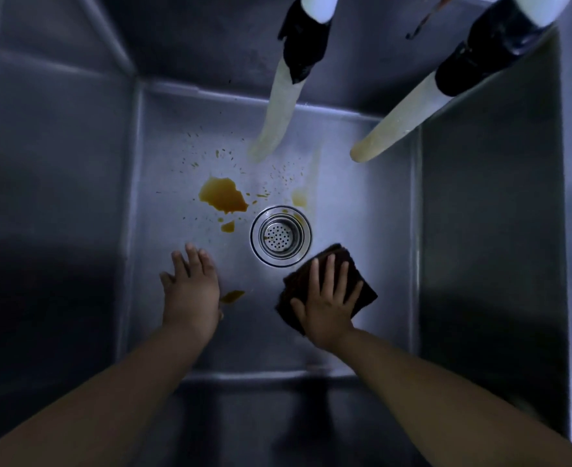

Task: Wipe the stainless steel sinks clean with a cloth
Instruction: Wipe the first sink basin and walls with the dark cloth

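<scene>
While flat, right hand (328, 301) on cloth (362, 281).

Two pale hoses hang down from the top of the frame, each bound with black wrapping higher up. The left hose (277, 119) ends upper centre; the right hose (392, 133) slants in from the upper right corner. Between them, near the top right, a thin dark rod (424, 20) shows, blurred.
</scene>
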Available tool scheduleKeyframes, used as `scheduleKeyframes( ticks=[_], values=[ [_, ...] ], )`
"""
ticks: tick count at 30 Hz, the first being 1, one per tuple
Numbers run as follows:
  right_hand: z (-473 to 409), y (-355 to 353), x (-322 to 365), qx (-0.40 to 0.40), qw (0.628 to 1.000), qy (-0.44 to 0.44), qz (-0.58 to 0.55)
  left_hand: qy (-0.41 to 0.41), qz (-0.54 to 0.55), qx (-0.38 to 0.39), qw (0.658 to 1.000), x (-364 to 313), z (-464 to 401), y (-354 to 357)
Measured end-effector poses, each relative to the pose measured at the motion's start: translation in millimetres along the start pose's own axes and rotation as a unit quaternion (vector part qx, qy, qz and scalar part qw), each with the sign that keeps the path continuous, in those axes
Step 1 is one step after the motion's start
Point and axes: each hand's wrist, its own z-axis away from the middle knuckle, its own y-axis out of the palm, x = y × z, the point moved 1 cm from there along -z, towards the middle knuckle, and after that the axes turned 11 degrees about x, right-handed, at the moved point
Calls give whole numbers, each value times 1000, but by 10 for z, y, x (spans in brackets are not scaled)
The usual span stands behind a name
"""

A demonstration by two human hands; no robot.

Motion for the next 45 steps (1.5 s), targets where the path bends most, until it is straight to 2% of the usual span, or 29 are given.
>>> scheduleKeyframes(
  ticks=[3, 7, 13, 17, 22, 26, 29, 33, 36, 41, 45],
  values=[
    [-327, -293, 28, -42, 998, 38, -10, 3, 2, 8, 1000, 14, 5, -8],
    [-907, -770, -46, -74, 997, 28, -3, 3, 15, 9, 1000, 8, -14, -19],
    [-1617, -1598, -80, -129, 988, -54, 64, 1, 20, 11, 1000, 39, -68, 32],
    [-1896, -1921, -16, -167, 966, -131, 147, -6, 29, 16, 999, 33, -110, 66],
    [-1823, -1942, -18, -153, 950, -167, 215, -12, 41, 14, 999, 21, -106, 82],
    [-1564, -1665, 189, -121, 958, -162, 205, -14, 52, 27, 998, 18, -76, 49],
    [-1366, -1394, 437, -102, 953, -197, 205, -15, 55, 20, 998, 23, -96, 46],
    [-1282, -1265, 564, -72, 931, -263, 241, -20, 55, 25, 998, 25, -117, 69],
    [-1442, -1490, 455, -82, 906, -312, 275, -26, 54, 11, 998, 32, -124, 94],
    [-1818, -1955, 329, -154, 913, -272, 262, -22, 38, -7, 999, 39, -112, 89],
    [-1965, -2047, 455, -159, 919, -234, 274, -19, 70, 4, 997, 55, -112, 93]
  ],
)
